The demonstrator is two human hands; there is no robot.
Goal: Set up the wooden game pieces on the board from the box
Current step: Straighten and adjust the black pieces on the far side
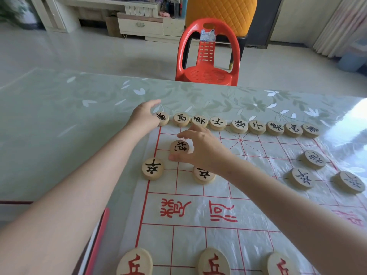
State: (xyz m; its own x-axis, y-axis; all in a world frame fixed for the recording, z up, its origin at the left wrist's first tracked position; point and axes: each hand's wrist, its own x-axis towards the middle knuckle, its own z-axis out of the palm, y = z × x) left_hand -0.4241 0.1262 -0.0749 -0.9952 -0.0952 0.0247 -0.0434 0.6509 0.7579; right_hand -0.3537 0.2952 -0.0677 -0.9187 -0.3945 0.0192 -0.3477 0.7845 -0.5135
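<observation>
Right hand (200, 149) pinches a black-lettered piece (179, 146) between thumb and fingers near the board's (188, 233) far-left corner. Left hand (146, 118) touches the corner piece (163, 118) of the far-edge row, can't tell if it grips. Board lies on a green floral table (59, 116); red chair (207, 74) past its far edge, glossy pale floor (99, 50), white cabinet (139, 24).

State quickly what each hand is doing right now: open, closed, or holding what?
Left hand: grips the round wooden black-lettered corner piece at the far row's left end.
Right hand: pinches the round wooden black-lettered inner piece.
</observation>
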